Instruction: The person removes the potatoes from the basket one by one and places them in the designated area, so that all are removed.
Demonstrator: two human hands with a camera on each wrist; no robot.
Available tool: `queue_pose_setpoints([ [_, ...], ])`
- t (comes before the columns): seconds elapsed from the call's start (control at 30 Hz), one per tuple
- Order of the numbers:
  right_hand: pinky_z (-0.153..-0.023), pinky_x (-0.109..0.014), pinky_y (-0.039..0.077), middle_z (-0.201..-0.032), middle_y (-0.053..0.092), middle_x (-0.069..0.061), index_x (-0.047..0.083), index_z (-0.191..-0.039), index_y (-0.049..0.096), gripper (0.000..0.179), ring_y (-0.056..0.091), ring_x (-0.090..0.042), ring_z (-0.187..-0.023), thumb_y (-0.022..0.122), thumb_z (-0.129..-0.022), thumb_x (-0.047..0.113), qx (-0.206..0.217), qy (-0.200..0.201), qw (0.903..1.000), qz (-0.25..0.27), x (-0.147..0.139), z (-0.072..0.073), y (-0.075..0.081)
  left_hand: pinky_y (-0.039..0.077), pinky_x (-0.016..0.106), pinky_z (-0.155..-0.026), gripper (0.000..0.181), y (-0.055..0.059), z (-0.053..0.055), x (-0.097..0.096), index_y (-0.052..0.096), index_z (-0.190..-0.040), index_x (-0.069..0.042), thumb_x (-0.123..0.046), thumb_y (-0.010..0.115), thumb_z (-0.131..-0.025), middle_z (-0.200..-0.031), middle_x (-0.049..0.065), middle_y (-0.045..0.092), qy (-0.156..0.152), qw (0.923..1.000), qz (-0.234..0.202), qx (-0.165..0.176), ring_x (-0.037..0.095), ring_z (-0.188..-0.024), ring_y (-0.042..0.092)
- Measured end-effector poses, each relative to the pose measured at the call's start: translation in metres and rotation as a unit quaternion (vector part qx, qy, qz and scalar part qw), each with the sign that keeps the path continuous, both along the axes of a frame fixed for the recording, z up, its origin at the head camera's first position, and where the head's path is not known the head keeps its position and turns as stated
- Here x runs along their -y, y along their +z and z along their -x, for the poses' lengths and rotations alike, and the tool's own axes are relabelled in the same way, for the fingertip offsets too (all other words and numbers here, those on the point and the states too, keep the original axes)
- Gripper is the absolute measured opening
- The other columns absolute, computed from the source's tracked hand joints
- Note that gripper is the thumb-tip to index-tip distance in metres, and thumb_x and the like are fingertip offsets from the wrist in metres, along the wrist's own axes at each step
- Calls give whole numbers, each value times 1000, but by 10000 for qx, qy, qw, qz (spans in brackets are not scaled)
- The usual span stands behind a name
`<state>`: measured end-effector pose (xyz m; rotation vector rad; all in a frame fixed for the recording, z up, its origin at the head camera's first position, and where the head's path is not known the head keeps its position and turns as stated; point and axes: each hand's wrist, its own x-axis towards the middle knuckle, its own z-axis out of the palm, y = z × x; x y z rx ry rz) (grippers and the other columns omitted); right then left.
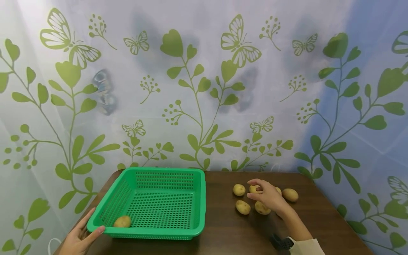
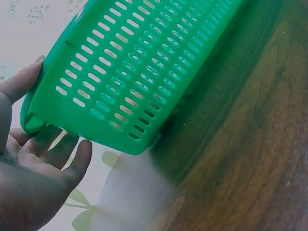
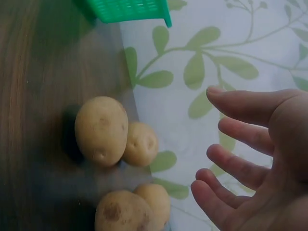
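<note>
My left hand (image 1: 76, 241) holds the near left corner of a green plastic basket (image 1: 159, 232). In the left wrist view the thumb lies against the rim of the basket (image 2: 50, 110) and the curled fingers are below it. One potato (image 1: 122, 222) lies inside, by the near left corner. My right hand (image 1: 271, 196) hovers over several loose potatoes (image 1: 243, 207) to the right of the basket, partly hiding some. Seen from the right wrist, this hand (image 3: 288, 154) has spread fingers with nothing between them, apart from the nearest potatoes (image 3: 101, 130).
Basket and potatoes are on a dark brown wooden table (image 1: 220, 226). Behind it hangs a pale curtain (image 1: 204, 106) printed with green leaves and butterflies. A black band (image 1: 282, 242) is on the right wrist. A white cable (image 1: 52, 242) shows at lower left.
</note>
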<state>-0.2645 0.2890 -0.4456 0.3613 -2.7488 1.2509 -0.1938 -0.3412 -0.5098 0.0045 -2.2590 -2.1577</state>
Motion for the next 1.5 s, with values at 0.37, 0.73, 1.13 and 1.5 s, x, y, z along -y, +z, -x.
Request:
queue_pose_setpoints([
  [0.37,-91,-52,55,-137,58,-18,8,-134,65,45,53,-46,-122,81,-94,22,-10,326,9995,17,24,13,8,55,20,-87,90,3,2,2,-6,-164,-1,-17,62,-107,-132,-12,37,-11,9994,306,146,-18,-100,52],
  [0.73,-96,-56,51,-137,61,-12,11,-133,65,45,56,-41,-123,80,-95,27,-101,987,9935,-564,37,24,25,55,19,-85,90,2,2,-1,-5,-164,1,-16,62,-107,-137,-1,35,27,9989,468,79,-19,-100,50],
  [1.13,-96,-53,51,-136,60,-6,13,-134,65,44,56,-34,-122,80,-95,25,-107,1493,9810,-1234,65,45,51,56,20,-84,91,-3,1,1,-6,-163,2,-11,63,-106,-113,-36,47,-9,9999,104,-54,-17,-100,53],
  [1.5,-99,-54,49,-135,62,-10,8,-135,65,43,55,-36,-125,78,-96,22,-98,1946,9724,-1281,99,53,69,55,18,-86,88,2,0,-3,-5,-164,-1,-16,61,-107,-153,13,23,98,9993,327,143,-21,-99,49],
])
